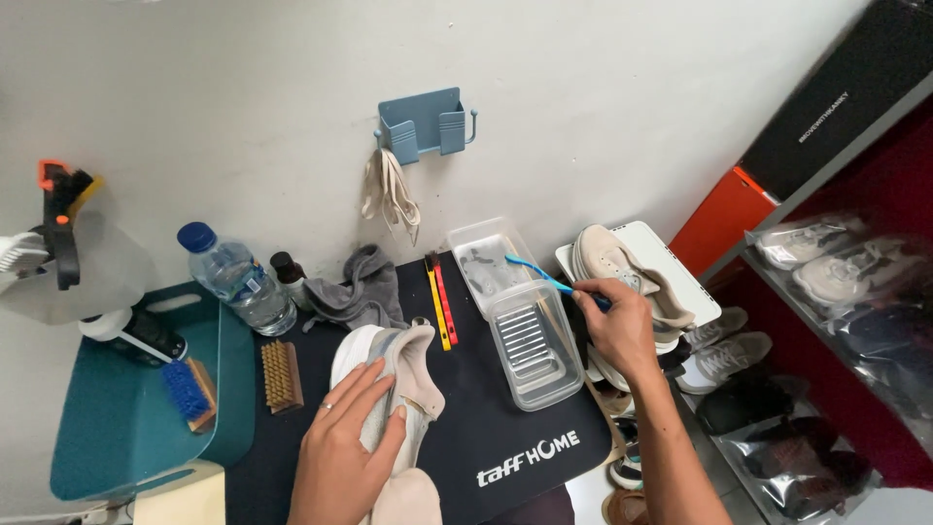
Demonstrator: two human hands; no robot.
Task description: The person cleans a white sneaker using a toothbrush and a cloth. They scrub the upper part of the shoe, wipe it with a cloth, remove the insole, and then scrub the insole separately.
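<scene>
My left hand (348, 449) presses down on a beige and white sneaker (394, 374) lying on a black mat (486, 428). My right hand (614, 326) grips a blue-handled toothbrush (539, 273) whose head reaches into a clear plastic container (510, 306). The brush tip sits over the container's far end. Beside my right hand lies a second beige sneaker (622, 267) on a white board (680, 277).
A water bottle (238, 280), small dark bottle (288, 270), grey cloth (355, 287), yellow and red brushes (442, 301) and a wooden brush (281, 374) sit on the mat. A teal tray (117, 418) holds a blue brush (188, 391). Bagged shoes fill shelves (836, 292) at right.
</scene>
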